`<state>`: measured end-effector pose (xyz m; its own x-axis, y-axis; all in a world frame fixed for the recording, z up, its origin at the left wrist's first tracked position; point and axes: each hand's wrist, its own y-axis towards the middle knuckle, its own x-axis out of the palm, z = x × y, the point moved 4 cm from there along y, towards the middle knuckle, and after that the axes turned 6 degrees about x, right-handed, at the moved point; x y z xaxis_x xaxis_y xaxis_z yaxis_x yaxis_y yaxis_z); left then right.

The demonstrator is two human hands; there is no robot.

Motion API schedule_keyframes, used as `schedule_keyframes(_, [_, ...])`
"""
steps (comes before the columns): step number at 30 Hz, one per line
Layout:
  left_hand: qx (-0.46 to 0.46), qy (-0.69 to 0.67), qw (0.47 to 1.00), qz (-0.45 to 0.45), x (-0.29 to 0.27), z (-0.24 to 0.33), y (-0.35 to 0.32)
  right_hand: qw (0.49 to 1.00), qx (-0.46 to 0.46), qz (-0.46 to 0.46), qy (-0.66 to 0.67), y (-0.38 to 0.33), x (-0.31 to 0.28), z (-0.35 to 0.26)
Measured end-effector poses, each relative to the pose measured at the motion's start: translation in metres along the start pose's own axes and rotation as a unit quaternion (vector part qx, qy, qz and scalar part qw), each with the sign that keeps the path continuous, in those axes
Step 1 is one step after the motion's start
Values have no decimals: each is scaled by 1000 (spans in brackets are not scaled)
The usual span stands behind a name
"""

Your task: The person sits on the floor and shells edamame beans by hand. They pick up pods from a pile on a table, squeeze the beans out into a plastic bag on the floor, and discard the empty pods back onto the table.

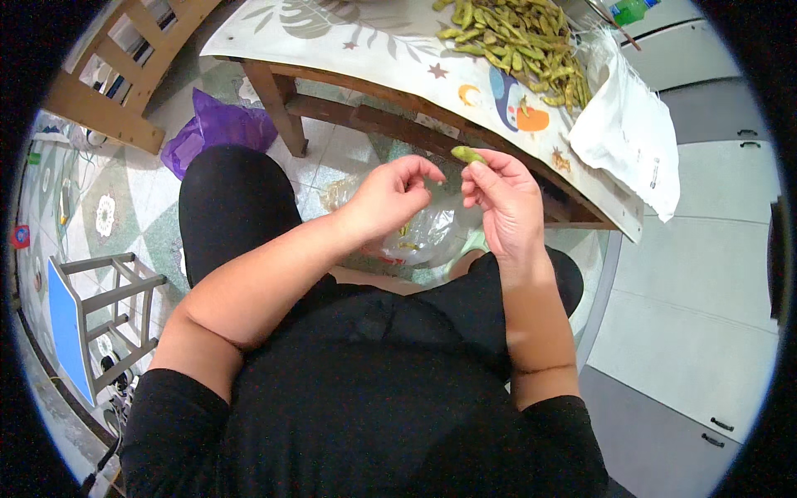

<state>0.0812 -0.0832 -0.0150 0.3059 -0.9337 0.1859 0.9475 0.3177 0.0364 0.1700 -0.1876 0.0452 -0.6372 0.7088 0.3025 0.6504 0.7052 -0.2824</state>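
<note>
Far left: blue-topped metal stool (pixel 79 319) on patterned tile; purple plastic bag (pixel 217 126) crumpled above it. Centre: left hand (pixel 388 197) curled, fingertips pinched together, nothing visibly held. Clear plastic bag (pixel 427 236) below, wrinkled. Right hand (pixel 504 199) pinching green pod (pixel 468 154) at fingertips; long axis near horizontal, free end pointing frame-left. Upper right: pile of pods (pixel 515 41) on printed tablecloth (pixel 365 50); white cloth (pixel 631 133) draped over edge.
</note>
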Motion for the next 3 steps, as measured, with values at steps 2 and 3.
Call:
schedule_keyframes(2, [20, -18, 999, 39, 1, 2, -1, 1000, 20, -5, -18, -3, -3, 6])
schedule_keyframes(3, [40, -29, 997, 54, 2, 12, -4, 1000, 19, -1, -14, -5, -7, 7])
